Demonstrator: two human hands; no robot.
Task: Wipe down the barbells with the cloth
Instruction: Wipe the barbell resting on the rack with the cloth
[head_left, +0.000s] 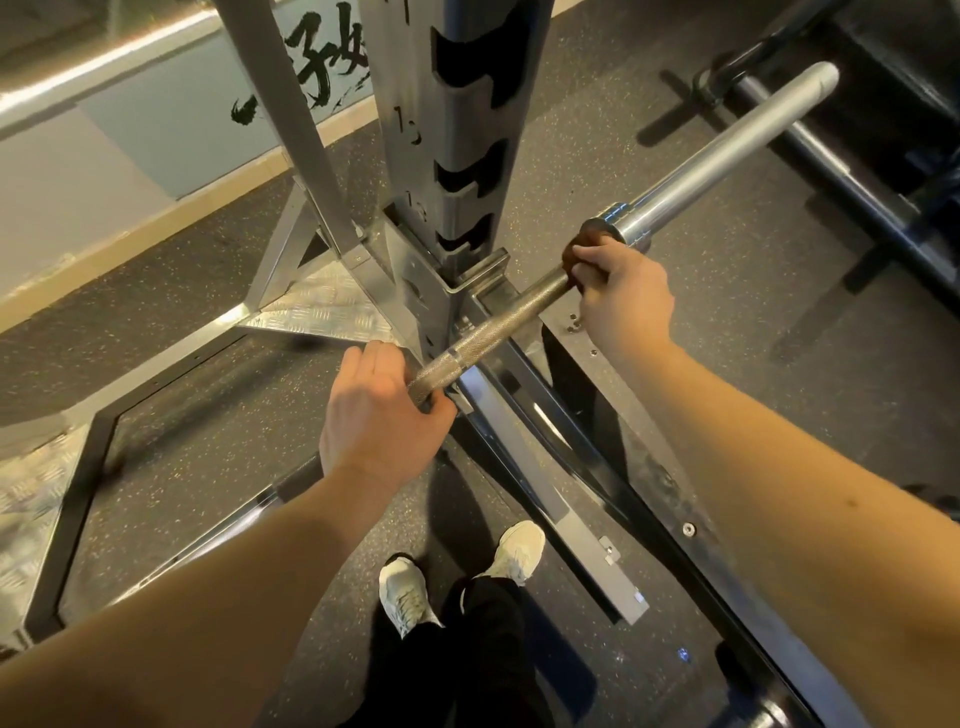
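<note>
The left hand (379, 410) is curled round the knurled shaft of the barbell (498, 327). At two o'clock from it, the right hand (621, 296) clamps the brown cloth (587, 249) round the bar beside the collar. It is probably heavy, rigid steel. The knurling should grip well, while the smooth sleeve looks slippery.

Steel rack upright (457, 156) on speckled rubber floor (156, 312); diamond-plate gusset (322, 306) at base; white shoes (402, 597) below.
</note>
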